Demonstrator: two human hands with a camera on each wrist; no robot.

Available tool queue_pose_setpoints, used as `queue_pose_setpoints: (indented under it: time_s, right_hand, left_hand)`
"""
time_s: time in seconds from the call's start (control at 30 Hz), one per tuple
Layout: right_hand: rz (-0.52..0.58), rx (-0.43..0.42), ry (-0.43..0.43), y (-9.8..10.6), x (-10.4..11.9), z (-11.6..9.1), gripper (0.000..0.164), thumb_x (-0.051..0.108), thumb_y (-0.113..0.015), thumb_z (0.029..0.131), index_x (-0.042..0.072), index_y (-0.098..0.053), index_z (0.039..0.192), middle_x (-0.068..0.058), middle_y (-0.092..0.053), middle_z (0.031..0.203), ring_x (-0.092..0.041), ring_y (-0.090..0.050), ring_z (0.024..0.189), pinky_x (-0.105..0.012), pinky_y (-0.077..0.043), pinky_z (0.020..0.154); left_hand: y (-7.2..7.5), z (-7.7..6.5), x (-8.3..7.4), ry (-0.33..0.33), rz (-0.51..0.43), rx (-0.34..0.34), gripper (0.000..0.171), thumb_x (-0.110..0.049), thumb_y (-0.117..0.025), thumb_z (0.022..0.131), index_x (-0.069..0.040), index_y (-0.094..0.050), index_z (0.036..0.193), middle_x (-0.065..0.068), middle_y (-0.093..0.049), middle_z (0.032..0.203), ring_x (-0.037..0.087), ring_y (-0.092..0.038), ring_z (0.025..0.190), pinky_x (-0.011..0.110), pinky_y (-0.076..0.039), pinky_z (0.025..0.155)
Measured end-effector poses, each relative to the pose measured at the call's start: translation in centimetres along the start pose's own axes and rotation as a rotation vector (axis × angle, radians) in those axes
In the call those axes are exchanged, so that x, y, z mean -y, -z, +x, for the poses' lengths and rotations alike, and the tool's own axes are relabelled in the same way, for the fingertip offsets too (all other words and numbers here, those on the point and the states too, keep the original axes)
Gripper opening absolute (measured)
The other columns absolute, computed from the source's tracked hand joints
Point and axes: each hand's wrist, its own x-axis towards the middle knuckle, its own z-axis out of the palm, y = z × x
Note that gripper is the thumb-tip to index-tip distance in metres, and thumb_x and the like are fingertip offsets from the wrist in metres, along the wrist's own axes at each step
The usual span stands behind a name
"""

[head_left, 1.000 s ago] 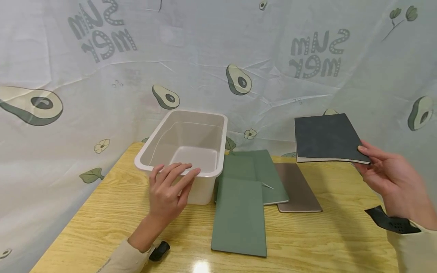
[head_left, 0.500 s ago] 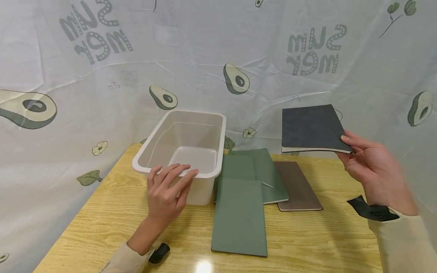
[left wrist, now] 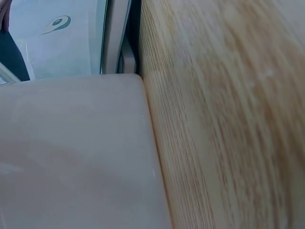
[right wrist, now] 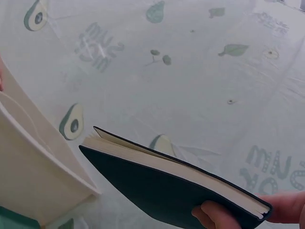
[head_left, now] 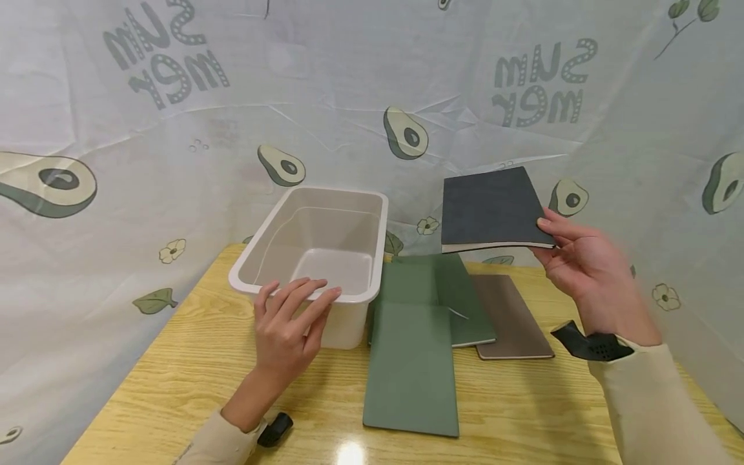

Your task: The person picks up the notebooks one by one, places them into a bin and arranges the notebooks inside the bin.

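Observation:
In the head view, my right hand (head_left: 587, 265) pinches a dark notebook (head_left: 491, 210) by its right corner, thumb on the cover. The notebook is raised above the table; in the right wrist view its cream page edges (right wrist: 157, 164) show, with the covers slightly parted. At the left, my left hand (head_left: 287, 332) holds the near rim of a beige plastic bin (head_left: 380, 258), fingers over the rim and thumb on the outer side. No contents show inside the bin. The left wrist view shows the bin's outer wall (left wrist: 81, 152) close up.
Several green notebooks (head_left: 411, 374) lie overlapping just right of the bin. A brown notebook (head_left: 514, 320) lies partly under them. All rest on a wood-grain table (head_left: 511, 413). A pale printed curtain (head_left: 337, 77) hangs behind the table.
My right hand has carried the dark notebook leftward and slightly up, nearer the bin. My left hand stays at the bin's rim, and the notebooks on the table have not moved.

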Motion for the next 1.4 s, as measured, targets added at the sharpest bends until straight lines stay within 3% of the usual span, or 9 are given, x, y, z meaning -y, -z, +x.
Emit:
queue_pose_setpoints:
  time_s: [0.1, 0.33, 0.6, 0.87, 1.17, 1.4]
  right_hand:
    - [-0.037, -0.002, -0.004, -1.3, -1.2, 0.4, 0.071, -0.011, -0.056, 0.103, 0.026, -0.043, 0.162, 0.015, -0.033, 0.165, -0.023, -0.075, 0.12, -0.039, -0.058, 0.103]
    - [-0.114, 0.001, -0.01, -4.2, -4.3, 1.2, 0.08, -0.012, -0.058, 0.101, 0.024, -0.033, 0.167, 0.004, -0.037, 0.162, -0.015, -0.063, 0.138, -0.038, -0.06, 0.098]
    - [-0.199, -0.017, -0.005, -7.1, -8.2, 2.0, 0.068, -0.008, -0.059, 0.102, 0.015, -0.041, 0.164, -0.003, -0.048, 0.152, -0.016, -0.074, 0.112, -0.03, -0.064, 0.086]
    - [-0.337, -0.032, 0.023, -9.4, -12.1, 3.8, 0.059, -0.002, -0.053, 0.106, 0.013, -0.043, 0.163, -0.006, -0.05, 0.148, -0.019, -0.064, 0.121, -0.025, -0.064, 0.079]
    - [-0.378, -0.048, 0.042, -12.1, -16.3, 5.0, 0.056, -0.004, -0.057, 0.104, 0.008, -0.05, 0.158, -0.014, -0.048, 0.157, -0.029, -0.061, 0.135, -0.024, -0.063, 0.075]
    - [-0.437, -0.092, 0.061, -13.3, -18.5, 5.7, 0.054, -0.004, -0.062, 0.101, 0.007, -0.056, 0.153, -0.015, -0.057, 0.149, -0.026, -0.067, 0.119, -0.023, -0.061, 0.072]
  left_hand:
    - [0.1, 0.0, 0.0, -0.001, -0.001, 0.001, 0.021, -0.021, -0.065, 0.104, -0.015, -0.085, 0.105, 0.011, -0.081, 0.105, 0.035, -0.072, 0.097, 0.057, -0.039, 0.096]
    - [0.2, 0.0, -0.1, -0.006, -0.007, -0.003, 0.021, -0.021, -0.066, 0.104, -0.015, -0.085, 0.105, 0.011, -0.081, 0.104, 0.035, -0.073, 0.096, 0.057, -0.039, 0.096]
    - [0.4, 0.0, 0.0, -0.009, -0.021, -0.001, 0.021, -0.022, -0.065, 0.104, -0.014, -0.085, 0.105, 0.012, -0.081, 0.104, 0.036, -0.073, 0.096, 0.057, -0.039, 0.095]
    - [0.8, 0.1, 0.0, -0.01, -0.019, -0.012, 0.022, -0.021, -0.065, 0.104, -0.014, -0.085, 0.104, 0.012, -0.081, 0.103, 0.035, -0.072, 0.095, 0.056, -0.039, 0.096]
    - [1.1, 0.2, 0.0, -0.008, -0.028, -0.032, 0.022, -0.02, -0.065, 0.104, -0.013, -0.085, 0.102, 0.013, -0.081, 0.101, 0.035, -0.072, 0.093, 0.055, -0.039, 0.097]
    - [1.2, 0.2, 0.0, -0.01, -0.038, -0.037, 0.021, -0.018, -0.065, 0.104, -0.012, -0.085, 0.102, 0.013, -0.081, 0.101, 0.036, -0.071, 0.093, 0.055, -0.038, 0.097]
